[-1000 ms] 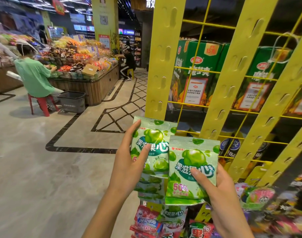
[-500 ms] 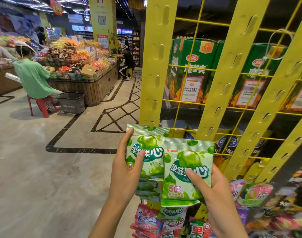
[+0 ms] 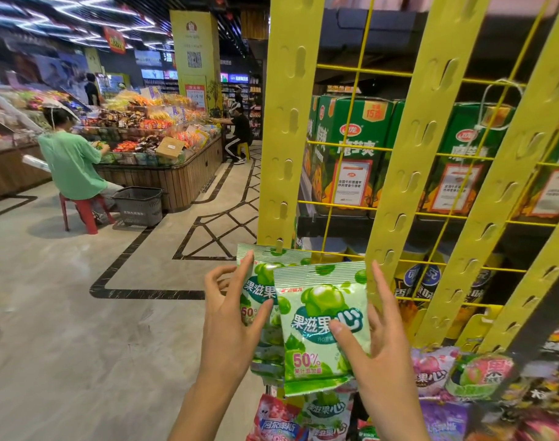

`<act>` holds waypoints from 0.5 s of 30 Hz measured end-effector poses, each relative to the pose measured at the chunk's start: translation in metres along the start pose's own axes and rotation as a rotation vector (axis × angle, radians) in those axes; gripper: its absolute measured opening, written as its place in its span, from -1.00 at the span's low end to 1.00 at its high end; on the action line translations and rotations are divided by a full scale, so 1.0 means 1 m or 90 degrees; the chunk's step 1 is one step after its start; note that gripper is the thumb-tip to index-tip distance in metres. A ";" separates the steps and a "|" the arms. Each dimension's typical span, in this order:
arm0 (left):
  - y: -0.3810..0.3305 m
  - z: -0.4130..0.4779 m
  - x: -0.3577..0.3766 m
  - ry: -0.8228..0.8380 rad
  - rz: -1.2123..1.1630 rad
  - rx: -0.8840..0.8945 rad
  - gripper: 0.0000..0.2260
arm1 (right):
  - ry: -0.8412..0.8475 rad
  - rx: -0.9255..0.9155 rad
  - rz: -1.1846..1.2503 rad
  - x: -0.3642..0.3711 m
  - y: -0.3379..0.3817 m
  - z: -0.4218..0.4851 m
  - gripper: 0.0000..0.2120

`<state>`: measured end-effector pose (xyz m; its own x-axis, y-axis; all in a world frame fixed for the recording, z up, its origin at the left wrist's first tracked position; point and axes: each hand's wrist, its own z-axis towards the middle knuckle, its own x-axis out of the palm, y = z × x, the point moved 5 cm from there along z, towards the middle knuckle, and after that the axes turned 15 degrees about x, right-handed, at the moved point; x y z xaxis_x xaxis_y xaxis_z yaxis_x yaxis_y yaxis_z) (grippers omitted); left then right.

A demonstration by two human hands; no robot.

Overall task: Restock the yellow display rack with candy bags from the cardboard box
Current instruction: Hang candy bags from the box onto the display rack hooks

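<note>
View: head camera, the only view.
Right hand (image 3: 380,351): clamped on the front candy bag (image 3: 322,323), with the thumb across its printed face, the fingers behind its right edge and the index finger raised straight.
Front candy bag: green and upright, overlapping the bag just left of this grip.
Left hand (image 3: 230,316): not closed. Thumb and index finger lie on the face of the rear candy bag (image 3: 260,281); the other fingers are loosely bent, off it to the left.
Rear candy bag: its top edge meets a hook (image 3: 279,246) on the yellow display rack (image 3: 290,122), just above the left hand. Whether the hook is threaded through cannot be told.
Above both hands: slotted rack strips and wire grid, with green cartons (image 3: 351,148) behind.
Below the hands: a red bag (image 3: 275,418).
Right of the right hand: pink bags (image 3: 430,370).
Far left of the hands: a seated person in a green shirt (image 3: 71,163), with a grey basket (image 3: 138,205) beside.
</note>
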<state>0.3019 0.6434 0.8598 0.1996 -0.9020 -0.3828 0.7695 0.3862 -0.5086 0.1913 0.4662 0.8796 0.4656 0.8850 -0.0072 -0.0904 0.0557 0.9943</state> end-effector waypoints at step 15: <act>-0.056 0.094 -0.049 -0.089 -0.083 0.160 -0.63 | 0.054 -0.094 0.014 0.025 0.038 0.015 -0.39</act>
<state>0.3058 0.6474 0.9793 0.1568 -0.9654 -0.2082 0.9165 0.2208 -0.3336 0.2126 0.4839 0.9190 0.3869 0.9221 -0.0004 -0.2312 0.0974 0.9680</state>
